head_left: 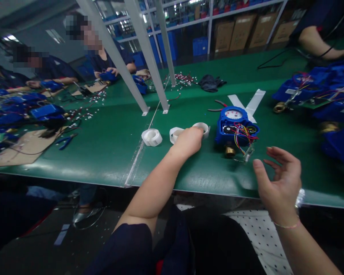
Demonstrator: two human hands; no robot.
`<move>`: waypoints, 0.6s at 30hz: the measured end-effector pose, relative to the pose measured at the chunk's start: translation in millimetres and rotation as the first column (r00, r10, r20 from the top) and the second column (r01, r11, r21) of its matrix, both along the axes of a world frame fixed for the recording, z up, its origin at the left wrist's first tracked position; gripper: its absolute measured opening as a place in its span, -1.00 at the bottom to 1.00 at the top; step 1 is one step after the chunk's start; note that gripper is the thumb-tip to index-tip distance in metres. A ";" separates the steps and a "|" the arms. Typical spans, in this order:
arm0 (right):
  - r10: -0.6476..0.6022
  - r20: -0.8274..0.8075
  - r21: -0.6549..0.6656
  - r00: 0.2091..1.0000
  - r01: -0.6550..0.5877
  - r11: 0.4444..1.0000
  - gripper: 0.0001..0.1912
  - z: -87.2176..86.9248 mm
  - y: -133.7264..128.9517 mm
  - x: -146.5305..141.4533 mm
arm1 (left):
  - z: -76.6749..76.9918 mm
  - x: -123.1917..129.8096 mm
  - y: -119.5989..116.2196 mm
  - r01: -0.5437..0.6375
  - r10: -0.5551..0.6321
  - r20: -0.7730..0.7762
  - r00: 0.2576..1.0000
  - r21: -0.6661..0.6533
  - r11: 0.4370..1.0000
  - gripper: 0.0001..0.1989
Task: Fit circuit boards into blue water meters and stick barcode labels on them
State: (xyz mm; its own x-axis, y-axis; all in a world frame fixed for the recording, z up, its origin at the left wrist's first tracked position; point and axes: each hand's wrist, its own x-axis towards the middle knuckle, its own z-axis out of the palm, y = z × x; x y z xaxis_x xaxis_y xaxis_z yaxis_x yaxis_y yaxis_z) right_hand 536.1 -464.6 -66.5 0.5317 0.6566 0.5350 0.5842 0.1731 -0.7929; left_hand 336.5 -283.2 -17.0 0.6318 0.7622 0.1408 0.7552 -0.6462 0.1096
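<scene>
My left hand [190, 140] reaches over the green table with its fingers curled at a roll of white labels [205, 130]; the fingertips are partly hidden. A second white roll [174, 134] lies partly behind that hand, and a third white roll [151, 137] sits farther left. Between my two hands stands a blue water meter [222, 131] with a round dial, its front uncovered and coloured wires hanging out. A brass threaded end [230, 152] points toward me. My right hand [281, 177] hovers at the meter's right, fingers apart, holding nothing.
Behind the meter lie white strips [255, 105] and pliers [217, 107]. Several blue meters [298, 89] crowd the right side. Grey posts [151, 57] rise from the table. A dark cloth [211, 83] lies farther back. Other people work at the left and far right.
</scene>
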 end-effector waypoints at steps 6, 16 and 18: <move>-0.081 0.053 0.131 0.995 0.073 0.989 -0.46 -2.7 -4.6 0.9 | 16.8 -11.6 -26.0 0.028 0.085 0.454 0.887 -0.235 0.971 -0.83; 0.384 0.454 0.108 0.804 -0.478 0.872 -0.48 51.1 -30.9 -43.6 | -9.7 -19.3 -167.0 0.516 0.572 0.776 0.268 -0.617 0.595 -0.77; 0.446 0.437 0.044 0.781 -0.514 0.857 -0.51 55.4 -30.9 -46.3 | -10.8 -20.6 -179.7 0.543 0.602 0.763 0.238 -0.618 0.569 -0.80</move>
State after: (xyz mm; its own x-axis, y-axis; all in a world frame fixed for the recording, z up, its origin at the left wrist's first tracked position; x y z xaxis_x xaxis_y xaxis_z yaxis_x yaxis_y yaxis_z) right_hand 489.8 -495.5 -11.0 -0.1116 0.6614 0.7416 0.6488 0.6138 -0.4497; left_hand 315.9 -462.9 -27.8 0.4505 0.8926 -0.0162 -0.2597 0.1484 0.9542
